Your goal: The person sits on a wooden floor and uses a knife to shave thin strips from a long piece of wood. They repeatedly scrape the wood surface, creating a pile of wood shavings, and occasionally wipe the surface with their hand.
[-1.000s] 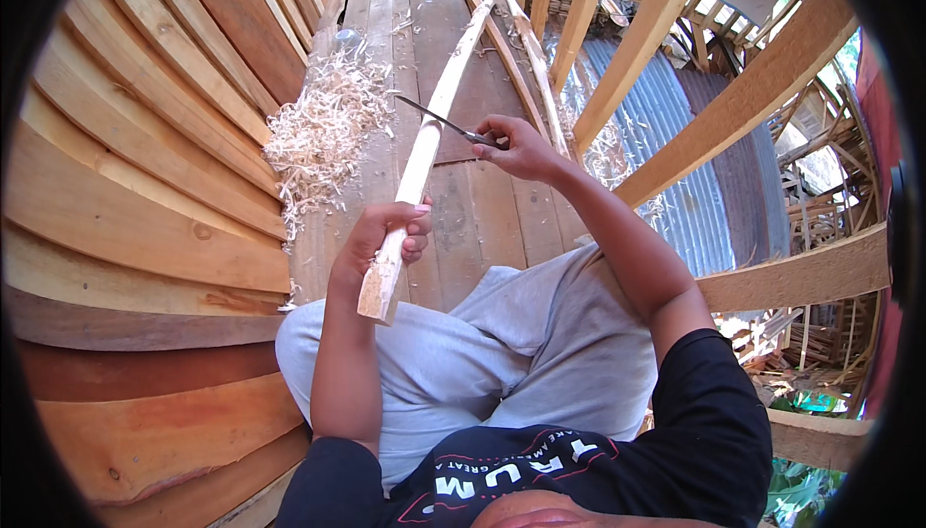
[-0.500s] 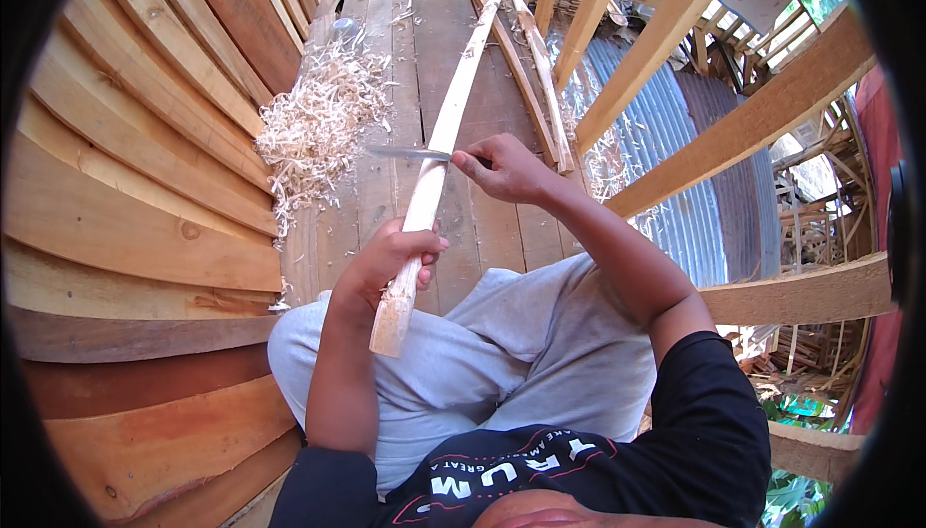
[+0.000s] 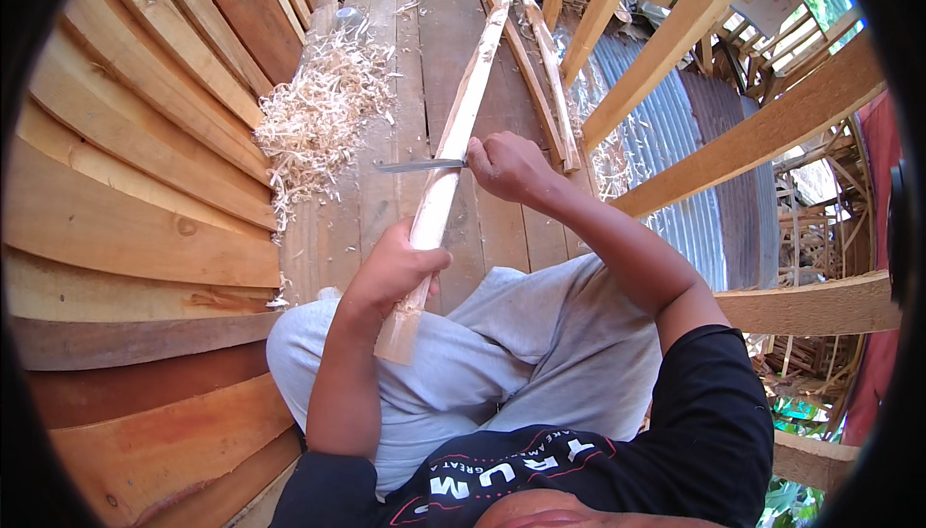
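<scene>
A long pale wooden pole (image 3: 461, 118) slants from above my left thigh toward the far part of the floor. My left hand (image 3: 397, 266) wraps round it close to its near end, which is rougher and darker. Across the pole, a little beyond that hand, lies a knife (image 3: 417, 166), its thin grey blade pointing left. My right hand (image 3: 509, 163) is closed at the knife's right end, just right of the pole; the handle is hidden in the fist.
Curly wood shavings (image 3: 323, 113) lie heaped on the plank floor (image 3: 386, 202), against the board wall (image 3: 145, 200) at left. Two narrow wooden strips (image 3: 552, 84) lie at far right. Beyond the slatted railing (image 3: 666, 31) are corrugated metal sheets (image 3: 656, 123).
The pole has turned about its length and shifted slightly right. My right hand and the knife have moved slightly right and lower along it. My left hand keeps its grip.
</scene>
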The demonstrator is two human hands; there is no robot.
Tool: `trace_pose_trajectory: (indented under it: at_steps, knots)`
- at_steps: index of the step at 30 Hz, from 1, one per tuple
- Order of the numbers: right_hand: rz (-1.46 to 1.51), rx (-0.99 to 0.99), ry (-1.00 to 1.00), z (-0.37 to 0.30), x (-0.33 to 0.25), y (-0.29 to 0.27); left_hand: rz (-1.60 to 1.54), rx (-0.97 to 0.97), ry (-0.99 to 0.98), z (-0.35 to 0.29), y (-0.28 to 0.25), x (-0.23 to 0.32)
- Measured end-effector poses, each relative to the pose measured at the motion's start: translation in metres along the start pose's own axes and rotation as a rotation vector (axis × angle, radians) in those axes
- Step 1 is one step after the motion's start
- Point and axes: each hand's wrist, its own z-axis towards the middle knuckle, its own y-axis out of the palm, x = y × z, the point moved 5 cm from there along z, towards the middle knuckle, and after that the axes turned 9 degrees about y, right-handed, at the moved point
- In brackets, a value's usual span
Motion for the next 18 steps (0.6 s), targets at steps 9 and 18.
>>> trace_pose_trajectory:
  at_steps: [9, 18]
  knots:
    - [-0.041, 0.086, 0.048, 0.018, 0.029, 0.0, 0.071, 0.008, 0.019, 0.014, -0.006, -0.004]
    - [-0.02, 0.186, 0.052, 0.029, 0.038, -0.002, 0.054, -0.007, 0.042, 0.016, 0.002, 0.002]
